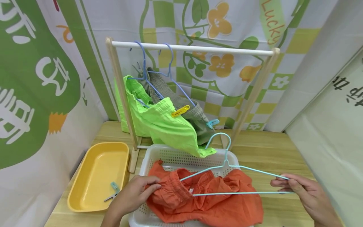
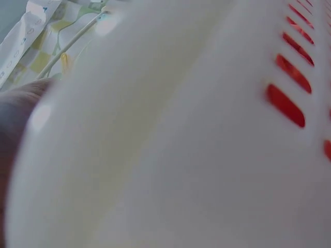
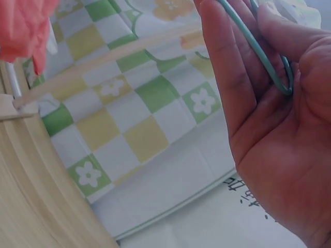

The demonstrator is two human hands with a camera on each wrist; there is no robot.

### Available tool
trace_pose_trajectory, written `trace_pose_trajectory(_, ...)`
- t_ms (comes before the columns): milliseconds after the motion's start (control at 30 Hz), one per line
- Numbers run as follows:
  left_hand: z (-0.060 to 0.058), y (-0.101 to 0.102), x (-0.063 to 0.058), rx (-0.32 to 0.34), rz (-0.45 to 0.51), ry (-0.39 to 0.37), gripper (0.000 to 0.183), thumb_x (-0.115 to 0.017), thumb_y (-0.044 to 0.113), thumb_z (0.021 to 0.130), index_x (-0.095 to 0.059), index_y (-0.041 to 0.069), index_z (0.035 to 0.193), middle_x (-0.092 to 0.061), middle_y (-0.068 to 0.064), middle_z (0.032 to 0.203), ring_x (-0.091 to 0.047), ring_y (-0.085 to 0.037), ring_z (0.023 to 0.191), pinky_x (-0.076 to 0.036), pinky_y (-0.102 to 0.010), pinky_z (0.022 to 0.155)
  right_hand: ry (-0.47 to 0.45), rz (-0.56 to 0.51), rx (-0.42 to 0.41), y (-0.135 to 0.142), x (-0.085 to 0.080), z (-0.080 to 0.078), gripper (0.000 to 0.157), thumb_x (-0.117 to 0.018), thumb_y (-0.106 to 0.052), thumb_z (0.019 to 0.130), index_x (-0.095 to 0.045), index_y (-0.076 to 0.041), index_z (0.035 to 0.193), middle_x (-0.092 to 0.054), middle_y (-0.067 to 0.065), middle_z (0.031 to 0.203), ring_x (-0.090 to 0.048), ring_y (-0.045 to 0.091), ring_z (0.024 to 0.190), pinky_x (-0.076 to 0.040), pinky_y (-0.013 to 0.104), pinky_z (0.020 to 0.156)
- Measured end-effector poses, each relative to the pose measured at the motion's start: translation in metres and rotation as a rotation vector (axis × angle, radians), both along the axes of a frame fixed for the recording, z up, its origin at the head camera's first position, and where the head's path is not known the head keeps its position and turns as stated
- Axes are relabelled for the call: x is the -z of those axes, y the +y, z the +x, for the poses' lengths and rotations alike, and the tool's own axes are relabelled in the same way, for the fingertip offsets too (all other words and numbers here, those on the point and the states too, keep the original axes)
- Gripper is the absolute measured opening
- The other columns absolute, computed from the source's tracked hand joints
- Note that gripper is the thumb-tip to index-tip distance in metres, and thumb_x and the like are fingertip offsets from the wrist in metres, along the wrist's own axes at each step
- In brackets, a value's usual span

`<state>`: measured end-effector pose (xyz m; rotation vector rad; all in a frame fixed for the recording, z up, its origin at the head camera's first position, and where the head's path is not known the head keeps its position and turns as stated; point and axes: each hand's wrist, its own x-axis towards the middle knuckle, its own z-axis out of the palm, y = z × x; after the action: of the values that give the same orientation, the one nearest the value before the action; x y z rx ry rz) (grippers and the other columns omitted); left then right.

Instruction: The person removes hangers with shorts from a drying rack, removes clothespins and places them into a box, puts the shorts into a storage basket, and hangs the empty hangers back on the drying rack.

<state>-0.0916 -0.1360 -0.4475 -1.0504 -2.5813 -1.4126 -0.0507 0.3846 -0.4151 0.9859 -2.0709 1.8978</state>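
Orange elastic-waisted shorts (image 1: 232, 211) lie bunched over a white perforated basket (image 1: 144, 165). My left hand (image 1: 137, 192) pinches their waistband at its left side, thumb on top. A light-blue hanger (image 1: 226, 162) has its left end inside the waistband, while its right end sticks out past the cloth. Around that right end curl the fingers and thumb of my right hand (image 1: 310, 194); the right wrist view shows the hanger's bent corner (image 3: 286, 89) against the palm. The basket wall (image 2: 170, 129) fills most of the left wrist view and hides the left fingers.
Behind the basket stands a wooden rack with a white rail (image 1: 193, 48). Lime-green shorts (image 1: 170, 129) with a yellow clip (image 1: 180, 111) and grey shorts (image 1: 198, 116) with a blue clip (image 1: 212, 123) hang there on blue hangers. A yellow tray (image 1: 99, 167) at left holds clothespins (image 1: 114, 186).
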Motion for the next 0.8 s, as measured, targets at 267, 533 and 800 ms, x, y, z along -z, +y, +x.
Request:
trace_pose_trajectory(267,0.002,-0.008,-0.001,-0.043,-0.014,-0.106,0.014,-0.063,0.016,0.105,-0.073,0.024,0.101,-0.059,0.018,0.078,-0.054,-0.001,0.069,-0.051,-0.025,0.065,0.008,-0.089,-0.018,0.016,-0.006,0.01,0.035,-0.026,0.024,0.103,-0.048,0.028,0.129,-0.069,0.029,0.119,-0.07,0.027,0.112,-0.056,0.027,0.091)
trace_pose_trajectory(533,0.003,-0.01,-0.001,-0.043,-0.042,-0.123,0.013,-0.063,0.02,0.105,-0.074,0.024,0.1,-0.06,0.017,0.078,-0.056,-0.001,0.07,-0.052,-0.025,0.065,0.081,-0.314,-0.276,0.026,-0.008,0.01,0.034,-0.022,0.021,0.105,-0.033,0.037,0.132,-0.059,0.041,0.126,-0.062,0.041,0.122,-0.051,0.038,0.103)
trace_pose_trajectory(800,0.005,0.001,0.007,-0.02,-0.098,0.009,0.013,-0.064,0.019,0.104,-0.071,0.026,0.095,-0.049,0.022,0.072,-0.046,0.002,0.063,-0.047,-0.021,0.062,0.118,-0.48,-0.367,0.017,-0.009,0.008,0.034,-0.023,0.019,0.105,-0.029,0.036,0.134,-0.054,0.047,0.126,-0.059,0.049,0.123,-0.048,0.044,0.106)
